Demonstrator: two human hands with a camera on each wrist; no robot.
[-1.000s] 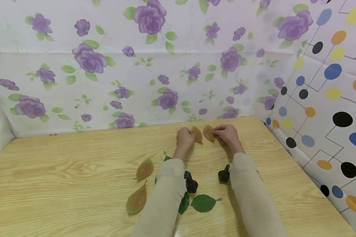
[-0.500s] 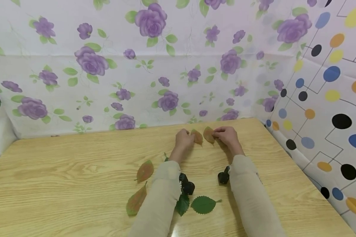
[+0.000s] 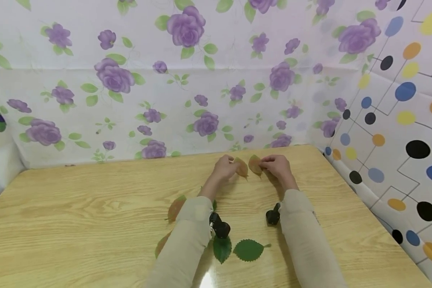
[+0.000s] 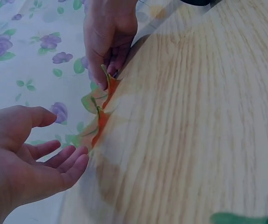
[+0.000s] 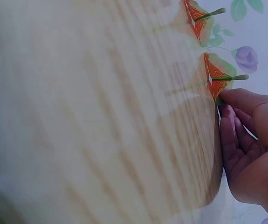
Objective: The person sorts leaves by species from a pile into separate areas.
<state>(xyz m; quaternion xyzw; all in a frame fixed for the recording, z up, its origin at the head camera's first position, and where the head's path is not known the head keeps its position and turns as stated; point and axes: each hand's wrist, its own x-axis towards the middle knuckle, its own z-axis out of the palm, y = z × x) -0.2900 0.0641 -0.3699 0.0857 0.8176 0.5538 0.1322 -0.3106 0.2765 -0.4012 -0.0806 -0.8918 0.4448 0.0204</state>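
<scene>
Two orange-green artificial leaves lie side by side near the table's back edge, a left leaf [image 3: 242, 168] and a right leaf [image 3: 255, 165]. My left hand [image 3: 225, 168] is just left of the left leaf. In the left wrist view that hand [image 4: 36, 158] has thumb and fingers apart, with nothing held between them. My right hand [image 3: 279, 165] pinches the outer edge of the right leaf; the right wrist view shows thumb and fingertips of this hand [image 5: 255, 135] at the leaf's edge [image 5: 220, 79].
On the wooden table [image 3: 93, 224], two green leaves, one [image 3: 222, 249] and another [image 3: 249, 250], lie between my forearms. Two more orange-green leaves, an upper one [image 3: 175, 209] and a lower one [image 3: 162, 244], are partly hidden by my left sleeve [image 3: 187, 240]. Flowered cloth [image 3: 129, 108] hangs behind.
My left hand has let go of the left leaf and opened its fingers. Its forearm has swung left, covering more of the leaves there. The right hand stays at its leaf.
</scene>
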